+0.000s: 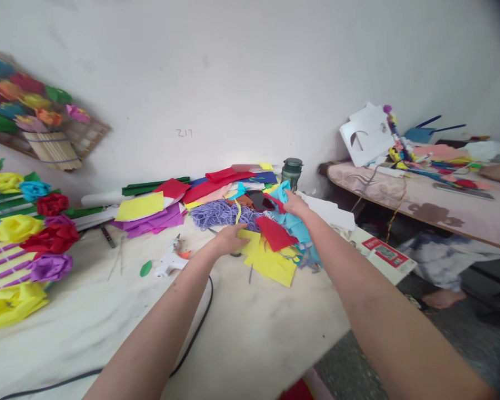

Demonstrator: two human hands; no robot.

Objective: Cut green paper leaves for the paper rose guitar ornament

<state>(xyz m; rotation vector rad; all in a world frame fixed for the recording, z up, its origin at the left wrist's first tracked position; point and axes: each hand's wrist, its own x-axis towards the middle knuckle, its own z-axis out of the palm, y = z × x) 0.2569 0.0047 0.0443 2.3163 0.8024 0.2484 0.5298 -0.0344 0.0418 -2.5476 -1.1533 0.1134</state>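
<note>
My left hand (pixel 230 239) lies flat, fingers stretched, on yellow paper sheets (pixel 270 261) at the edge of a heap of coloured paper on the white table (pixel 241 328). A tangle of purple yarn (pixel 220 214) sits just beyond it. My right hand (pixel 295 204) reaches deeper into the heap, fingers closed on light blue crepe paper (pixel 289 222). A red paper piece (pixel 275 233) lies between the two hands.
A white glue gun (pixel 170 261) with a black cable (pixel 191 339) lies left of my left hand. Paper flowers (pixel 45 233) line the left edge. A dark green jar (pixel 292 172) stands behind the heap. A second cluttered table (pixel 433 194) is at the right.
</note>
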